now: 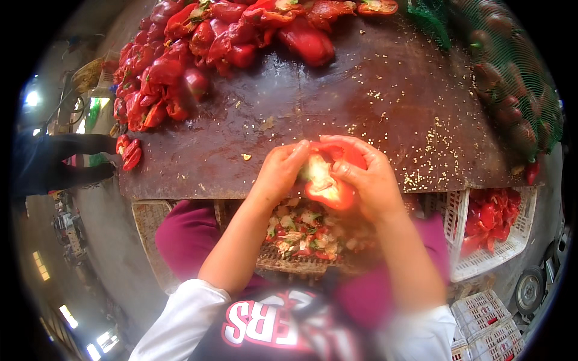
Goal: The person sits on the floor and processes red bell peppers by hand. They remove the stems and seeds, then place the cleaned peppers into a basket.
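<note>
Between my two hands is a red bell pepper [336, 195], torn open so that its pale core and seeds show. My left hand [282, 169] grips it at the core side, with the thumb near the top. My right hand [372, 178] wraps the other side, its thumb pressed on the red flesh. The pepper is held over the near edge of a brown table [298, 113]. Below it, between my knees, a crate [307, 266] holds pepper cores, stems and scraps [311, 230].
Red peppers [180, 58] are heaped at the table's far left. A green mesh sack of peppers [515, 81] lies at the right edge. Loose seeds [429, 162] dot the tabletop. A white crate [501, 259] at lower right contains red pepper pieces [492, 216]. Someone's dark-clothed legs [76, 162] appear at left.
</note>
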`<state>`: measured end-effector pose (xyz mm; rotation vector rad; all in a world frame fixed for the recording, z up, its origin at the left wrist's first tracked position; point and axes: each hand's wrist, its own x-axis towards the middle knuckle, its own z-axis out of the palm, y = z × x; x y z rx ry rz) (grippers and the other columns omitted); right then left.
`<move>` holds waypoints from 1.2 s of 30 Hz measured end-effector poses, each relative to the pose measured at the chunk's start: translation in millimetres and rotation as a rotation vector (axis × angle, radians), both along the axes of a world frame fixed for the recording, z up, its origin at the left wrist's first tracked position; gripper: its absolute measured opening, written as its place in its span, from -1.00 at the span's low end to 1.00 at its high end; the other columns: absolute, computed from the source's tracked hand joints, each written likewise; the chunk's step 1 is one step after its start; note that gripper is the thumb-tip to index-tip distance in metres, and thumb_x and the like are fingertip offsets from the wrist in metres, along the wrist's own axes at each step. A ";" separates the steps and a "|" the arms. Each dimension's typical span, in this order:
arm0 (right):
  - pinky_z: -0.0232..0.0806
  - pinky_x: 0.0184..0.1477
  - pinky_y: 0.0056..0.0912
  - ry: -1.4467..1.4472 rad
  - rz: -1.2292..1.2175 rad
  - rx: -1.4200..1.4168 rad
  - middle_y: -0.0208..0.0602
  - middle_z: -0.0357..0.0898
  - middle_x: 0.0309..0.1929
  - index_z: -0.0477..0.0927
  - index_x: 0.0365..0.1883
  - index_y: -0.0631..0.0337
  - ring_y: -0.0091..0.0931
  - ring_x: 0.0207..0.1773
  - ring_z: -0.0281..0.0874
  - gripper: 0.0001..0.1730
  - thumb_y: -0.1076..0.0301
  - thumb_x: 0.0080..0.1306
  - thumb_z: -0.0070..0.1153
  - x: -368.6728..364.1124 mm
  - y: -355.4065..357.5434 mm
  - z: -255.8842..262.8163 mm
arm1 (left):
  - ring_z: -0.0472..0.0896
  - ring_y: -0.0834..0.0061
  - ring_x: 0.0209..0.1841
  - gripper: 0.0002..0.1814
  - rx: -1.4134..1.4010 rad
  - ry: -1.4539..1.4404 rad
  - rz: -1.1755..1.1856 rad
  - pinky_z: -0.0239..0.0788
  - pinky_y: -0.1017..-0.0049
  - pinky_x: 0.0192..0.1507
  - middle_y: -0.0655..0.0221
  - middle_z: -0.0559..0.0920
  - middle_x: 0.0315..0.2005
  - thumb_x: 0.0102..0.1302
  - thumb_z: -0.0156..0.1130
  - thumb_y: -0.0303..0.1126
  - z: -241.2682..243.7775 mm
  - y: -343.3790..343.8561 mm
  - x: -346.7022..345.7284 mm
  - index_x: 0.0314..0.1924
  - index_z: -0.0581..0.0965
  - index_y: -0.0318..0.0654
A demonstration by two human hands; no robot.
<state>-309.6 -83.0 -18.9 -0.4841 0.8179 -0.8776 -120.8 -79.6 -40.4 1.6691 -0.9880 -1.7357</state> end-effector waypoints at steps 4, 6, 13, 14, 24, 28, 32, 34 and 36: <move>0.45 -0.06 -0.51 0.172 -0.173 -0.083 -0.32 0.60 -0.11 0.51 0.08 0.34 -0.59 -0.13 0.56 -0.54 0.62 0.15 0.11 2.2 7.5 -7.3 | 0.57 0.21 -0.06 -0.51 -0.480 -0.524 -0.222 0.37 0.34 0.03 0.08 0.61 -0.16 0.22 0.21 -0.16 24.9 2.3 -16.9 0.01 0.52 -0.43; 0.44 -0.01 -0.49 0.344 -0.130 -0.148 -0.26 0.60 -0.07 0.50 0.09 0.32 -0.57 -0.08 0.56 -0.52 0.61 0.14 0.11 2.4 8.6 -2.0 | 0.51 0.05 0.06 -0.40 -0.601 -0.614 -0.333 0.33 0.24 0.12 0.00 0.56 -0.05 0.09 0.32 -0.15 29.2 9.2 -22.2 0.07 0.48 -0.39; 0.35 0.19 -0.27 0.764 -0.109 -0.622 -0.01 0.51 0.11 0.41 0.21 0.23 -0.23 0.17 0.51 -0.31 0.58 0.01 0.14 4.5 17.3 6.8 | 0.63 0.19 -0.10 -0.37 -0.533 -0.537 -0.196 0.45 0.31 -0.05 0.07 0.62 -0.16 0.02 0.34 -0.28 10.1 13.2 -43.3 0.10 0.41 -0.37; 0.36 0.18 -0.30 0.792 -0.137 -0.658 -0.04 0.53 0.10 0.41 0.21 0.23 -0.27 0.15 0.53 -0.31 0.58 0.01 0.14 5.3 18.2 5.7 | 0.63 0.23 -0.10 -0.40 -0.583 -0.558 -0.174 0.44 0.33 -0.05 0.08 0.61 -0.16 0.04 0.30 -0.30 9.0 15.0 -45.9 0.10 0.41 -0.37; 0.34 0.19 -0.45 0.475 0.113 -0.282 -0.28 0.57 0.01 0.46 0.13 0.34 -0.54 0.09 0.50 -0.40 0.73 0.03 -0.01 -16.6 4.5 14.5 | 0.59 0.32 -0.07 -0.51 -0.480 -0.028 -0.119 0.38 0.37 0.05 0.19 0.61 -0.14 0.16 -0.04 -0.35 7.0 16.1 -17.0 0.12 0.44 -0.32; 0.39 0.03 -0.49 0.407 0.195 -0.287 -0.26 0.66 -0.09 0.54 0.09 0.25 -0.56 -0.04 0.59 -0.48 0.43 0.11 0.28 -15.3 4.1 10.1 | 0.62 0.41 -0.15 -0.51 -0.408 -0.181 -0.243 0.44 0.43 -0.04 0.21 0.65 -0.20 0.09 -0.15 -0.46 17.6 9.7 0.1 0.03 0.51 -0.36; 0.40 0.00 -0.49 0.358 0.258 -0.276 -0.27 0.68 -0.13 0.55 0.09 0.26 -0.57 -0.09 0.60 -0.47 0.49 0.07 0.21 -11.7 4.4 13.7 | 0.65 0.34 -0.22 -0.50 -0.363 -0.234 -0.344 0.44 0.43 -0.07 0.12 0.67 -0.29 0.03 -0.16 -0.49 14.3 16.1 17.0 -0.02 0.53 -0.42; 0.42 -0.03 -0.49 0.383 0.326 -0.331 -0.28 0.68 -0.15 0.56 0.07 0.27 -0.57 -0.12 0.60 -0.47 0.52 0.04 0.18 -14.3 2.0 8.8 | 0.64 0.20 -0.31 -0.52 -0.356 -0.335 -0.474 0.46 0.34 -0.16 0.06 0.64 -0.39 0.03 -0.12 -0.45 23.7 15.2 28.4 -0.03 0.54 -0.40; 0.42 -0.05 -0.48 0.450 0.425 -0.333 -0.26 0.68 -0.16 0.57 0.05 0.28 -0.57 -0.13 0.60 -0.46 0.53 0.00 0.15 -16.1 2.7 9.2 | 0.63 0.09 -0.36 -0.53 -0.363 -0.492 -0.651 0.46 0.26 -0.22 0.01 0.62 -0.46 0.04 -0.08 -0.42 35.6 12.9 38.1 -0.03 0.55 -0.37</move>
